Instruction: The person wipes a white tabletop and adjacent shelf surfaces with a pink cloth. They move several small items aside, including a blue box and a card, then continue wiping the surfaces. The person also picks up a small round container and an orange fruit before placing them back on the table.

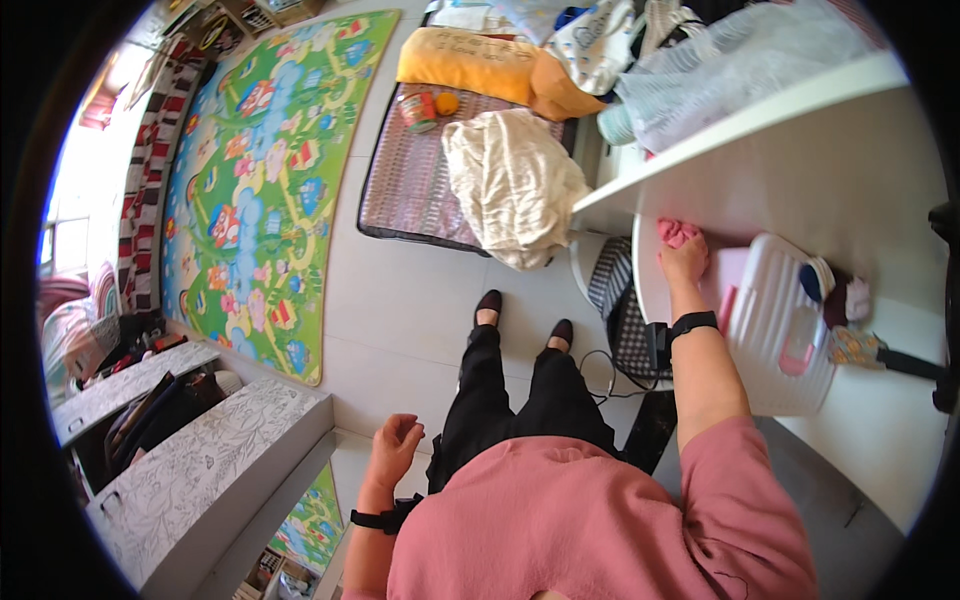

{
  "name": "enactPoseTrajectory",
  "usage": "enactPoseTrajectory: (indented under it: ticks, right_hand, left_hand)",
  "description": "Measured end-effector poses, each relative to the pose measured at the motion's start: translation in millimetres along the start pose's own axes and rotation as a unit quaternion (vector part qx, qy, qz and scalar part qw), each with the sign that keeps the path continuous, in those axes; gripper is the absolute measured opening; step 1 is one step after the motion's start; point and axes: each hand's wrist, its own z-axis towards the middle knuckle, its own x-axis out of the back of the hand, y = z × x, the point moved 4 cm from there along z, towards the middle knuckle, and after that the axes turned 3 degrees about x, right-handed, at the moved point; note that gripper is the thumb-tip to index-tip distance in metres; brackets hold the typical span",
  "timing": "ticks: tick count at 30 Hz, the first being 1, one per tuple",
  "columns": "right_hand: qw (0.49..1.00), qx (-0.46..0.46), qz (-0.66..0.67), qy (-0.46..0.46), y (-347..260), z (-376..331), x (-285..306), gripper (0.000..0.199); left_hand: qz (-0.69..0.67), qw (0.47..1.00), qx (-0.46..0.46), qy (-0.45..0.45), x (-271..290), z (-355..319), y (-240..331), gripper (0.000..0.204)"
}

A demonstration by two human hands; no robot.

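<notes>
My right hand (pixel 686 262) is closed on a crumpled pink cloth (pixel 677 232), which lies against the white shelf surface (pixel 652 270) near its left edge. Just beside that wrist stands a white ribbed plastic box (pixel 770 310), with a pink item showing along its near side. My left hand (pixel 396 446) hangs low by my left leg, away from any object. Its fingers are loosely curled, with a gap at the thumb, and nothing shows in them. Dark bands circle both wrists.
A cream cloth (pixel 515 180) lies over a clear-topped storage bag (pixel 410 190) on the floor, beside an orange cushion (pixel 465 62). A colourful play mat (pixel 260 190) covers floor at left. A checked bag (pixel 628 335) and cable lie below the shelf; an open drawer (pixel 200 450) juts out lower left.
</notes>
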Motion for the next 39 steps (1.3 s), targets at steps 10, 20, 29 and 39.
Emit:
enactPoseTrajectory:
  ticks: [10,20,29,39]
  right_hand:
    - [0.989,0.025,-0.101,-0.101,-48.2,-25.4,-26.3,0.036]
    - [0.983,0.065,0.173,0.005,-28.0,-49.3,-5.1,0.025]
    - [0.97,0.142,0.099,-0.171,-93.9,-94.7,5.2,0.035]
    - [0.638,0.106,0.475,-0.597,-350.4,-355.5,4.1,0.043]
  left_hand:
    - [-0.051,0.997,0.054,0.03,-4.5,-31.0,-41.2,0.027]
    - [-0.002,0.998,0.017,0.065,0.5,-66.4,-29.7,0.029]
    - [-0.127,0.985,0.061,0.095,11.3,-100.8,-62.1,0.029]
    - [-0.211,0.974,-0.085,0.003,156.2,-1.5,19.5,0.065]
